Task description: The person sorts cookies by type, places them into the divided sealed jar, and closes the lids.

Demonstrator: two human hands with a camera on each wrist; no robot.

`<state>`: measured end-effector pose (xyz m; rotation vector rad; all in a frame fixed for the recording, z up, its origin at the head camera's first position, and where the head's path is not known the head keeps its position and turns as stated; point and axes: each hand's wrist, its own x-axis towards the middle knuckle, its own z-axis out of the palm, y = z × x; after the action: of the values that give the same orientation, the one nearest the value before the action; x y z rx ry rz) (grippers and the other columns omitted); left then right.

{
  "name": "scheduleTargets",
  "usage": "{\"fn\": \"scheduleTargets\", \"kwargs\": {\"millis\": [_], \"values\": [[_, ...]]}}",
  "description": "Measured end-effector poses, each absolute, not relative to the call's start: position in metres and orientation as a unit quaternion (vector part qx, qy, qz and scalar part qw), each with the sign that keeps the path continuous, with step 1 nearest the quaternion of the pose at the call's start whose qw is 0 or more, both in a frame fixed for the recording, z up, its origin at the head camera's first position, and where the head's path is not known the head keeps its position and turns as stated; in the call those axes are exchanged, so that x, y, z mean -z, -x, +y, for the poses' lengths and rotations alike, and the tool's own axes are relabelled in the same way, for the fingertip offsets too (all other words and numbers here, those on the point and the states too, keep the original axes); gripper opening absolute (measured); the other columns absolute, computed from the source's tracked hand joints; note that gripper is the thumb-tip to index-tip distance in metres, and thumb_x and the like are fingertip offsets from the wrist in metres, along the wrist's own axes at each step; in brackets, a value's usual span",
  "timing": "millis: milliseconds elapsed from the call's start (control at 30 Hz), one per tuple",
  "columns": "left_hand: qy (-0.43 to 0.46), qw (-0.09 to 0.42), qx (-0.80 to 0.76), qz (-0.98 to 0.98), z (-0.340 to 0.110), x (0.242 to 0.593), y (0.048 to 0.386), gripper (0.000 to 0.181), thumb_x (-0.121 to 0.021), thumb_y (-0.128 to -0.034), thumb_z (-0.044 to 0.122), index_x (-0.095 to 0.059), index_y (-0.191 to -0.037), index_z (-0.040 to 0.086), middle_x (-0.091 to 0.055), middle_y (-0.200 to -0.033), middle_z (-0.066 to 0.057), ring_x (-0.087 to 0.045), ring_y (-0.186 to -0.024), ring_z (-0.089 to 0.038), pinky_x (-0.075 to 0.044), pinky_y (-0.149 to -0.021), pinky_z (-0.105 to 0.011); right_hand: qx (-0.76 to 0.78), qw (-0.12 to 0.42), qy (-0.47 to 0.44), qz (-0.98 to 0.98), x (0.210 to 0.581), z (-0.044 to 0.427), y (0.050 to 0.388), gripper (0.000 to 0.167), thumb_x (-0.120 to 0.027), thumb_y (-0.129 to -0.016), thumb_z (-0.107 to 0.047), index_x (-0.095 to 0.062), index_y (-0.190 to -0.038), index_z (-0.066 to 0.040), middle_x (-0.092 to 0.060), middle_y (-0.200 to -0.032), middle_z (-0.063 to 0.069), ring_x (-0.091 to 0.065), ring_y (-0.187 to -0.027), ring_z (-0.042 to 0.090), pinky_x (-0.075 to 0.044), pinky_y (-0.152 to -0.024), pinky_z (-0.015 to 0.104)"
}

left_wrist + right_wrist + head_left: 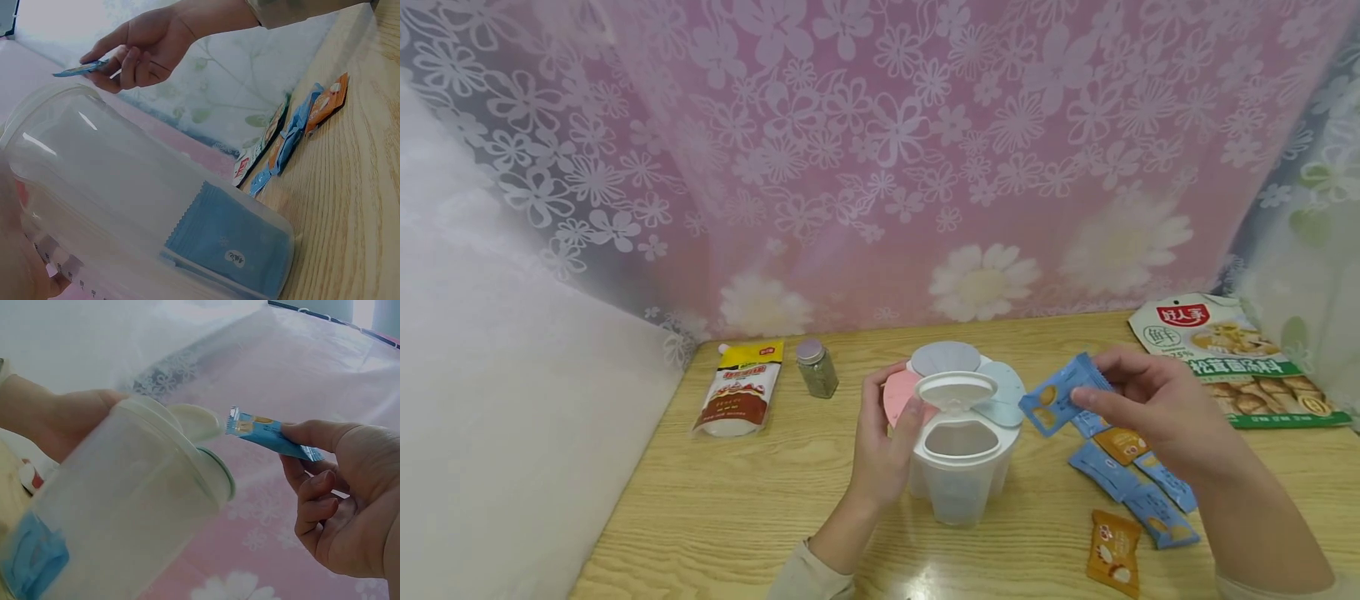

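Observation:
A white translucent storage container [961, 483] with several lids stands on the wooden table. Its front lid [957, 392] is raised, and the pink, grey and light blue lids are down. My left hand [883, 450] holds the container by its left side, thumb on top near the pink lid [901, 395]. To the right of the opening, my right hand [1165, 408] pinches a blue snack packet [1057, 398] between thumb and fingers. Through the clear wall, the left wrist view shows a blue packet [228, 240] at the bottom of the front compartment.
Several blue packets [1161, 512] and orange packets [1114, 550] lie right of the container. Behind them is a large green and white food bag [1262, 383]. At the left stand a red and yellow pouch [741, 392] and a small jar [817, 371]. A floral curtain [880, 167] hangs behind.

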<state>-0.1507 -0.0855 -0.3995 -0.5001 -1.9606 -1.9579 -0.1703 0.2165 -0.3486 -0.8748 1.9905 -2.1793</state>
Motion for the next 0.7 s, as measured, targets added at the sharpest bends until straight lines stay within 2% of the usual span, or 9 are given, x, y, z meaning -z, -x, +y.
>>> {"fn": "scheduleTargets", "kwargs": {"millis": [100,267,333,433,533,700], "values": [[0.170,0.162,0.685,-0.690,-0.084,0.399,0.150,0.041,-0.054,-0.1001,0.020,-0.043,-0.138,0.010,-0.058,-0.124,-0.011,-0.061,-0.108,-0.018,-0.052,-0.093,-0.029,0.728,0.019,0.270,0.630,0.349,0.210,0.165,0.037,-0.049,-0.094,0.018,-0.070,-0.111,-0.008,-0.071,-0.095,-0.007,-0.060,-0.077,0.005,-0.046,-0.061,0.025],[0.174,0.165,0.690,-0.683,-0.084,0.400,0.152,0.040,-0.053,-0.1000,0.015,-0.042,-0.138,0.008,-0.058,-0.124,-0.013,-0.061,-0.108,-0.017,-0.053,-0.092,-0.027,0.751,0.002,0.276,0.600,0.348,0.194,0.158,0.039,-0.048,-0.094,0.019,-0.071,-0.111,-0.007,-0.064,-0.085,-0.008,-0.041,-0.061,0.014,-0.032,-0.050,0.030],[0.181,0.167,0.690,-0.680,-0.083,0.400,0.152,0.040,-0.053,-0.1001,0.015,-0.042,-0.138,0.007,-0.058,-0.124,-0.015,-0.061,-0.107,-0.017,-0.053,-0.091,-0.028,0.752,-0.001,0.284,0.594,0.347,0.188,0.156,0.037,-0.049,-0.094,0.019,-0.071,-0.111,-0.004,-0.064,-0.085,-0.007,-0.038,-0.062,0.016,-0.027,-0.052,0.035],[0.185,0.169,0.688,-0.681,-0.082,0.399,0.152,0.041,-0.053,-0.1002,0.017,-0.042,-0.138,0.006,-0.058,-0.122,-0.015,-0.062,-0.105,-0.017,-0.054,-0.090,-0.029,0.743,-0.008,0.286,0.605,0.344,0.181,0.152,0.035,-0.052,-0.092,0.019,-0.071,-0.111,-0.002,-0.070,-0.093,-0.005,-0.051,-0.065,0.009,-0.037,-0.053,0.028],[0.184,0.171,0.687,-0.682,-0.082,0.398,0.152,0.041,-0.053,-0.1000,0.018,-0.042,-0.138,0.007,-0.059,-0.122,-0.013,-0.062,-0.105,-0.017,-0.054,-0.090,-0.029,0.725,-0.017,0.267,0.634,0.343,0.172,0.148,0.031,-0.057,-0.091,0.016,-0.072,-0.110,-0.003,-0.074,-0.098,-0.004,-0.065,-0.075,0.004,-0.051,-0.064,0.020],[0.185,0.171,0.688,-0.681,-0.084,0.399,0.151,0.041,-0.053,-0.1001,0.016,-0.041,-0.138,0.005,-0.058,-0.124,-0.014,-0.061,-0.108,-0.017,-0.054,-0.091,-0.028,0.696,-0.020,0.249,0.673,0.345,0.159,0.142,0.023,-0.064,-0.090,0.011,-0.072,-0.108,-0.002,-0.074,-0.095,-0.004,-0.065,-0.070,0.007,-0.055,-0.063,0.021]]}}
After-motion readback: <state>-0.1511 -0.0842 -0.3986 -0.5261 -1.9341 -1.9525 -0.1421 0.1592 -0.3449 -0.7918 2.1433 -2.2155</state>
